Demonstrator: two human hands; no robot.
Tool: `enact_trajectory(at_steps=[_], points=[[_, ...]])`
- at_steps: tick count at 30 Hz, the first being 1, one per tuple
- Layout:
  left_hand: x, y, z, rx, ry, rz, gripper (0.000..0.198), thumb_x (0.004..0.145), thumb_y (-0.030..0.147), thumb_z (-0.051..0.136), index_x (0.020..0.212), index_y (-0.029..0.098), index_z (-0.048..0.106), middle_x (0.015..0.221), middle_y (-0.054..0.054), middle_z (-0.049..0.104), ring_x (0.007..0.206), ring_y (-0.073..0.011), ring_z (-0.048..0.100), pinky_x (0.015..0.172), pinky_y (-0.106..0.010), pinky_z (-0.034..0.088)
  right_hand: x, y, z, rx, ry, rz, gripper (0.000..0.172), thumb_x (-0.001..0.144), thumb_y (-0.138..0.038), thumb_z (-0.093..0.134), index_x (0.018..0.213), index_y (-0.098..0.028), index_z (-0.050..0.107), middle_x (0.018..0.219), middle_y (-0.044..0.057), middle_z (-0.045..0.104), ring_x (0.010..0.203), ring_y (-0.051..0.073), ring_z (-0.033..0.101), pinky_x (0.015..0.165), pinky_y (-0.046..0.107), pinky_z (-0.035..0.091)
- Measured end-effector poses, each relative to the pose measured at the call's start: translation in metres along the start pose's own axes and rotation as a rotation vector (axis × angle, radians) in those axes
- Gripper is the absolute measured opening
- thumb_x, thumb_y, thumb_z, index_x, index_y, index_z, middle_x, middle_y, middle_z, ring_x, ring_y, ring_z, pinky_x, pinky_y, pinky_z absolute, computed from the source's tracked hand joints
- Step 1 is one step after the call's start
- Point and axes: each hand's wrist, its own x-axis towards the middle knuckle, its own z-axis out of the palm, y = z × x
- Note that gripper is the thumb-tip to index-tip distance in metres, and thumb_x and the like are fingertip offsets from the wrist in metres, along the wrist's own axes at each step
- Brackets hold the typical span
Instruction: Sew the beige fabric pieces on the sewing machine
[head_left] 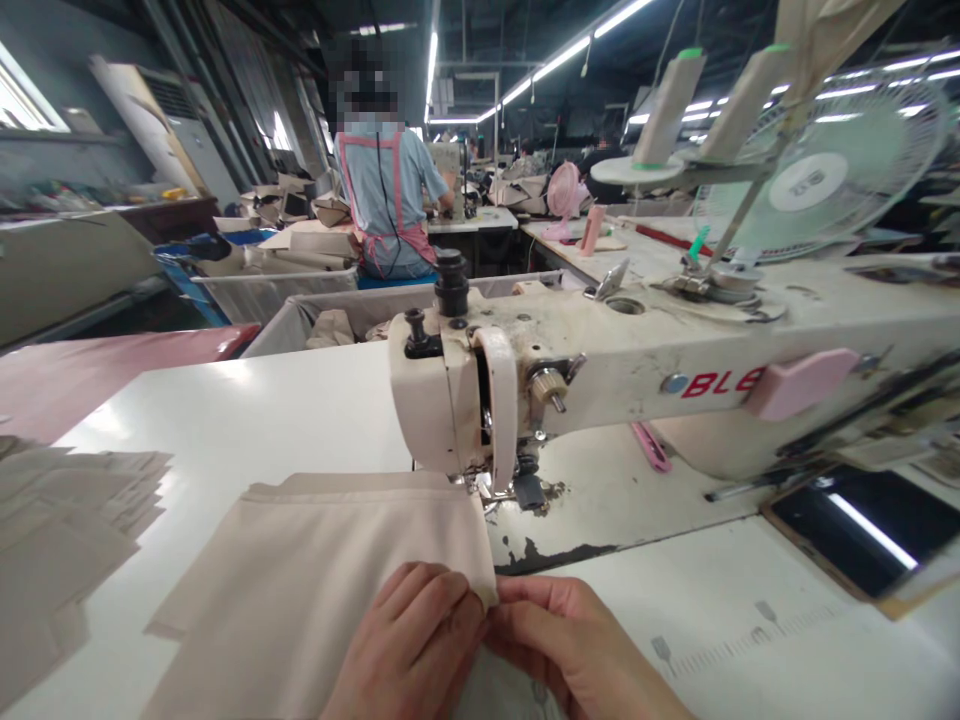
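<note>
A beige fabric panel [300, 560] lies on the white table, its far right corner under the presser foot of the sewing machine [465, 400]. My left hand [420, 635] rests on the panel's right side with its fingers curled round the edge. Just right of it, my right hand [562, 640] pinches that same edge between thumb and fingers. The two hands touch or nearly touch, a short way in front of the needle area. Part of the panel under my left hand is hidden.
Stacked beige pieces [67, 540] lie at the left. A dark-screened phone or tablet [870, 530] is at the right, and a pink cutter [651, 447] lies under the machine arm. Thread cones [667, 110] and a fan [817, 170] stand behind. A person [386, 190] sits ahead.
</note>
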Motion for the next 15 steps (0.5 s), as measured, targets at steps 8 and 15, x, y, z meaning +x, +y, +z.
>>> enact_trajectory(at_steps=[8, 15], points=[[-0.001, 0.001, 0.003, -0.021, 0.028, -0.014, 0.027, 0.1, 0.017, 0.033, 0.089, 0.013, 0.057, 0.075, -0.007, 0.062, 0.068, -0.0162, 0.053, 0.06, -0.024, 0.047, -0.002, 0.006, -0.011, -0.277, 0.008, -0.081, 0.022, 0.069, -0.017, 0.062, 0.089, -0.015, 0.072, 0.07, 0.002, 0.068, 0.066, 0.016, 0.065, 0.07, 0.026, 0.052], [0.006, -0.013, -0.002, -0.118, -0.065, -0.151, 0.015, 0.097, 0.015, 0.042, 0.093, 0.016, 0.057, 0.079, -0.004, 0.062, 0.072, -0.017, 0.054, 0.065, -0.027, 0.046, 0.014, -0.016, -0.032, -1.52, -0.237, -1.19, 0.024, 0.097, -0.014, 0.044, 0.101, -0.018, 0.067, 0.099, 0.008, 0.071, 0.102, 0.02, 0.063, 0.092, 0.032, 0.052]])
